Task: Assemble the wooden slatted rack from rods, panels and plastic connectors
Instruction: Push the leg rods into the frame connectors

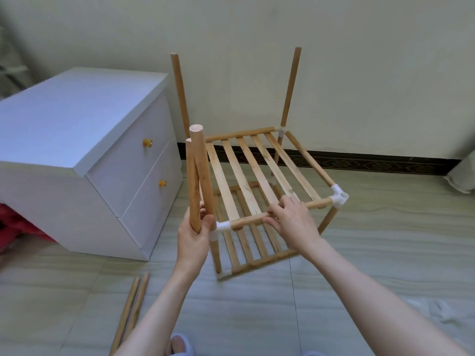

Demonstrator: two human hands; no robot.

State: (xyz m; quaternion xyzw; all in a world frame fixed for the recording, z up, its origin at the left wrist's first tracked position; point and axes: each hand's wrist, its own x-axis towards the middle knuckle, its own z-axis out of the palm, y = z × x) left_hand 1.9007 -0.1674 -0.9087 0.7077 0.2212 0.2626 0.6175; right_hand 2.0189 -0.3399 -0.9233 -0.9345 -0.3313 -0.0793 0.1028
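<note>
Head view: the left hand gripped a loose wooden rod upright, while the right hand's fingers curled around the slatted rack's front rail.

The rack is pale honey-coloured wood with white plastic connectors at its corners. Left of the rack stands a white cabinet with amber-yellow knobs. Behind the rack, the wall is plain cream above a dark brown skirting band patterned with diamonds. Under the rack, the floor tiles are grey-beige with faint streaks.
</note>
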